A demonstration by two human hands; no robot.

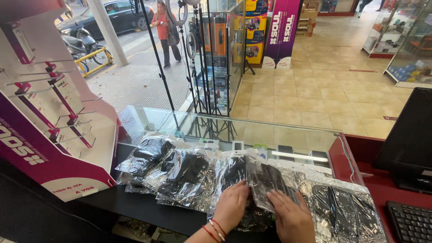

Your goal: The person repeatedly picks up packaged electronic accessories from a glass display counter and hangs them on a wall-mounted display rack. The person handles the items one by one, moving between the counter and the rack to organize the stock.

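Observation:
Several clear plastic bags holding black phone cases (189, 173) lie in overlapping rows on a glass counter (252, 128). My left hand (231, 204) lies flat on a bag near the middle of the pile, fingers pointing away from me. My right hand (290, 213) rests beside it with fingers spread on another bag of black cases (270, 180), whose upper edge is lifted a little. More bagged cases (346, 211) lie to the right of my right hand. Neither hand has closed around anything.
A white and magenta peg display stand (54, 117) stands at the left. A black monitor (407, 144) and keyboard (411, 222) are on a red desk at the right. Tripods and a glass showcase (216, 58) stand beyond the counter; a person stands outside.

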